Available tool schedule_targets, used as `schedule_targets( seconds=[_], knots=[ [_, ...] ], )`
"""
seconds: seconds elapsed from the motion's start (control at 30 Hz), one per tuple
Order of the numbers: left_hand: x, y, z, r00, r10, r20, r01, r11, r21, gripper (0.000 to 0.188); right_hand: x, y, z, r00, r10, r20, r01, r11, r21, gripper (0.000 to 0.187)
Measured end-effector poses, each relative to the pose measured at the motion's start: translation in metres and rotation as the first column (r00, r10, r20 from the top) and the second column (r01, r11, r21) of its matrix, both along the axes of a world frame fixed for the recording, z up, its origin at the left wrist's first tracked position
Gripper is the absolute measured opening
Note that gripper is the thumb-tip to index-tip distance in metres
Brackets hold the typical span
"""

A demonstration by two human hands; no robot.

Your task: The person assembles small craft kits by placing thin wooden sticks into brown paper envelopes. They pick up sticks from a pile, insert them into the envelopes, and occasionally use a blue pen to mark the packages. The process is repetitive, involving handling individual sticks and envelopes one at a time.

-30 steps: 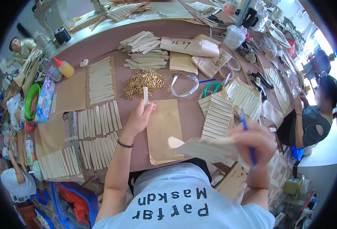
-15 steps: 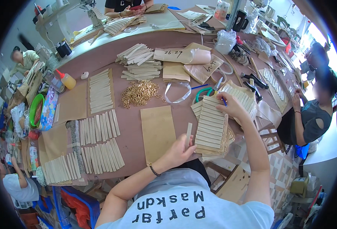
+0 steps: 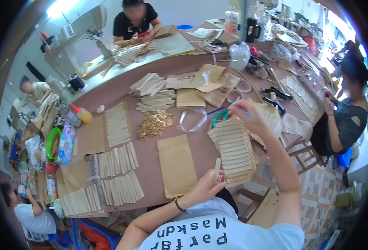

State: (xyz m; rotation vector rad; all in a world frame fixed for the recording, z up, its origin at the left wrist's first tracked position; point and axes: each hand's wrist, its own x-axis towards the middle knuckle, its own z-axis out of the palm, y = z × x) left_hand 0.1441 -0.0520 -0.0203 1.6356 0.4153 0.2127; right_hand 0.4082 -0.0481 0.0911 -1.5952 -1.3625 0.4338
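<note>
My left hand [image 3: 210, 183] is closed round a short pale strip [image 3: 217, 171], which stands up from the fingers. It rests just left of a stack of brown cards [image 3: 233, 154], whose top card carries a column of similar pale strips. Over the far end of that stack is my right hand [image 3: 248, 114], raised a little and pinching a slim blue pen-like tool, partly hidden by the fingers. Green-handled scissors [image 3: 219, 118] lie just beyond, partly covered. A bare brown card [image 3: 176, 166] lies on the table to the left of the stack.
Gold metal rings [image 3: 155, 124] are heaped mid-table, near bundled strips [image 3: 150, 91] and brown paper pieces [image 3: 191, 98]. Rows of strips [image 3: 119, 175] lie at left, past them a yellow glue bottle [image 3: 83, 114]. Black-handled pliers [image 3: 277, 93] lie right. Co-workers sit across and at right.
My right hand has lifted away from the top card with the blue tool. My left hand still holds its strip. The whole view has tilted up, showing more of the person opposite.
</note>
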Motion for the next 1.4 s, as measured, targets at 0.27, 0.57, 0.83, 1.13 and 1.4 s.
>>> schedule_targets(
  seconds=[0.27, 0.57, 0.83, 1.13, 1.4],
  knots=[
    [-0.073, 0.009, 0.016, 0.95, 0.286, 0.129, -0.256, 0.944, -0.21, 0.011, -0.123, -0.089, 0.158, 0.944, 0.328, 0.044, -0.302, 0.797, 0.523, 0.022],
    [-0.145, 0.006, -0.002, 0.825, 0.528, 0.2, -0.491, 0.846, -0.207, 0.012, -0.139, -0.114, 0.172, 0.872, 0.295, 0.391, -0.469, 0.734, 0.491, 0.019],
    [-0.131, 0.018, -0.019, 0.829, 0.517, 0.213, -0.511, 0.855, -0.086, 0.019, -0.14, -0.061, 0.098, 0.915, 0.093, 0.392, -0.319, 0.76, 0.566, 0.013],
    [-0.131, 0.025, 0.023, 0.935, 0.324, -0.141, -0.32, 0.946, 0.053, 0.025, -0.109, 0.036, -0.079, 0.776, 0.135, 0.617, -0.108, 0.991, -0.081, 0.022],
    [-0.137, 0.027, 0.019, 0.876, 0.468, 0.116, -0.479, 0.873, 0.09, 0.028, -0.139, 0.053, -0.101, 0.931, -0.075, 0.358, 0.052, 0.996, 0.073, 0.033]
  ],
)
